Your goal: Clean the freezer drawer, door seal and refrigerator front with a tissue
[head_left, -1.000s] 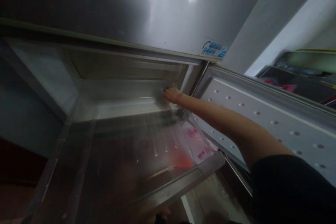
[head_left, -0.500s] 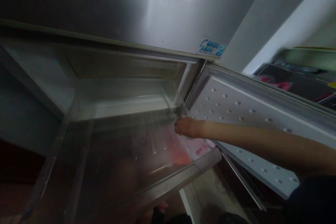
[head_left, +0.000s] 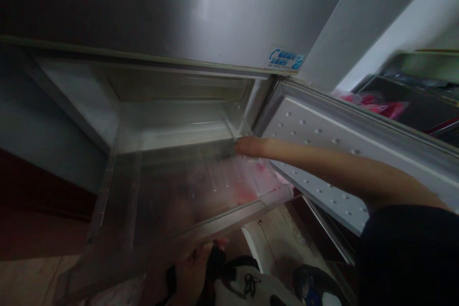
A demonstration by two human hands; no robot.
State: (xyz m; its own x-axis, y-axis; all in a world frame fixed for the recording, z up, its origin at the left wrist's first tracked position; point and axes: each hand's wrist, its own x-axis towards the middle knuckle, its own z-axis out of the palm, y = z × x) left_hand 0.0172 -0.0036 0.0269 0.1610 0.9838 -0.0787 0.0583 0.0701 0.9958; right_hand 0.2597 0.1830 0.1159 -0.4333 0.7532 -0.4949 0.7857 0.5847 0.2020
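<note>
My right hand (head_left: 250, 146) reaches in from the right and closes over the right side wall of a clear plastic freezer drawer (head_left: 229, 220). The drawer is pulled well out of a fridge compartment and slopes down toward me. Pink and red packages (head_left: 245, 191) show blurrily at its right end. Under the drawer's front edge is a patch of bare skin between black straps. I cannot tell whether it is my left hand or a foot.
The open fridge door (head_left: 322, 141), with a dimpled inner panel, stands to the right. Above is the shut upper door (head_left: 222, 9) with a blue sticker (head_left: 286, 59). Pink bags (head_left: 380, 105) lie beyond the open door. Below is the tiled floor (head_left: 283, 234) with a dark shoe (head_left: 315, 287).
The view has shifted, bringing the drawer's lower left corner and the skin patch into sight. My right hand appears higher in the picture, still at the drawer's right side.
</note>
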